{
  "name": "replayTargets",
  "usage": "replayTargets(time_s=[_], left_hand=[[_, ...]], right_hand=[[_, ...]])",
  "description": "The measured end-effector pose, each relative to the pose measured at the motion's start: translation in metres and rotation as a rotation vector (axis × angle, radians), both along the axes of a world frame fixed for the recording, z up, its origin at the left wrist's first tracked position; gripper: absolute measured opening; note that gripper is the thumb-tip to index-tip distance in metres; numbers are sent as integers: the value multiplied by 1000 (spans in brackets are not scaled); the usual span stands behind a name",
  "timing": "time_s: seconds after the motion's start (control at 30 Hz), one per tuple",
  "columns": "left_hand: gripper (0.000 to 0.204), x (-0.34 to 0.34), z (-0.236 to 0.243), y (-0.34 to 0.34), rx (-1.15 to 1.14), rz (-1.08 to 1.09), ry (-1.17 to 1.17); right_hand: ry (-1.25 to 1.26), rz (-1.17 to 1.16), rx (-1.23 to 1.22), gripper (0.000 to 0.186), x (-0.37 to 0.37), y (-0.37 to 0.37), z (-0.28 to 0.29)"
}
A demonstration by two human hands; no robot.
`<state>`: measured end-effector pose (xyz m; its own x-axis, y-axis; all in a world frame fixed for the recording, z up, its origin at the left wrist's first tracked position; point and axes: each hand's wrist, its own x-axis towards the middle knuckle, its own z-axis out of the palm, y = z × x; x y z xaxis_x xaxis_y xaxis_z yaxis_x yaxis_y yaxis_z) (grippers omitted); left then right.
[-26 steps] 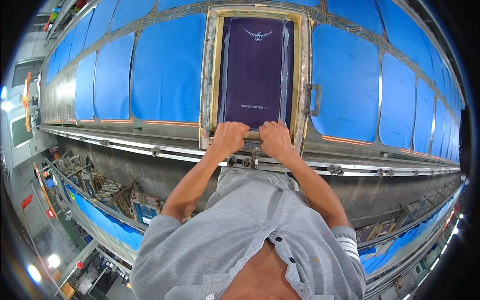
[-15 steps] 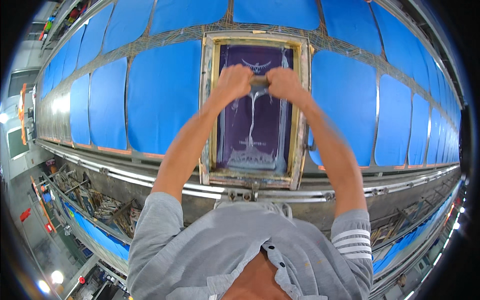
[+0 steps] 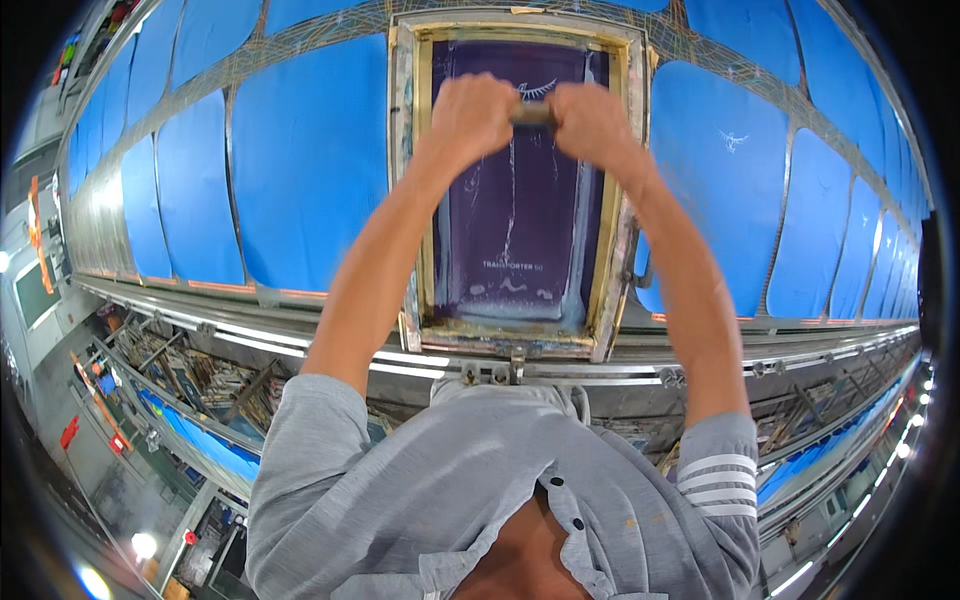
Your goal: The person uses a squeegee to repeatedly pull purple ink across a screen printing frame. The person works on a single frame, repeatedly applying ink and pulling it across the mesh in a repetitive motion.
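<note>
Both my hands are closed around a squeegee handle (image 3: 533, 114), whose short middle part shows between them. My left hand (image 3: 474, 118) grips its left end, and my right hand (image 3: 592, 122) its right end. The fists hide most of the squeegee, and its blade cannot be made out. Under them lies a screen printing frame (image 3: 627, 200) with a worn, ink-stained rim. Its purple mesh (image 3: 490, 215) bears a pale winged emblem near the far end and small lettering near the close end. Whitish ink (image 3: 515, 308) lines the mesh's near end and right side, with a thin streak down the middle.
Blue sheets (image 3: 310, 170) with rounded corners lie in rows along the long table. The sheet (image 3: 715, 200) right of the frame carries a small white mark. A metal rail (image 3: 420, 366) runs along the near edge. Below it, racks (image 3: 210, 375) hold stacked items.
The thick white streak and near-end pool on the mesh have thinned. A white mark now shows on the sheet at right. My view has shifted; both hands still grip the squeegee.
</note>
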<state>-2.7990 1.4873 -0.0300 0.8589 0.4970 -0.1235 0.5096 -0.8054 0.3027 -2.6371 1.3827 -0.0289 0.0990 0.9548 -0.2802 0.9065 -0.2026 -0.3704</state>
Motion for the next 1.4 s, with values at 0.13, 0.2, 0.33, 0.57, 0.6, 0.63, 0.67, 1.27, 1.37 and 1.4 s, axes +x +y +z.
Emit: replayTargets(time_s=[0.13, 0.2, 0.33, 0.57, 0.6, 0.63, 0.67, 1.27, 1.37, 1.4], left_hand=[[18, -71, 11, -99, -155, 28, -5], [15, -106, 16, -151, -226, 65, -33], [19, -161, 17, -227, -274, 78, -67], [20, -127, 23, -173, -280, 34, 199], [20, -113, 19, -151, -231, 22, 116], [20, -97, 15, -127, -183, 10, 32], [20, -79, 11, -100, -138, 12, 3], [19, 37, -1, 48, 0, -15, -29], [14, -13, 12, -16, -82, -2, 71], [13, -32, 12, -41, -110, -7, 81]], right_hand=[[13, 86, 126, 9, -70, -102, 1], [44, 109, 136, 10, -104, -151, 0], [96, 94, 83, 13, -158, -225, 14], [75, 72, -17, 14, -126, -178, 6], [61, 71, -44, 13, -111, -156, 3], [37, 68, 11, 13, -93, -133, 4], [13, 67, 68, 13, -72, -105, 5], [-21, 25, 42, 19, 42, 46, -10], [28, 49, 105, 15, -13, -21, -3], [38, 60, 64, 10, -31, -44, -2]])
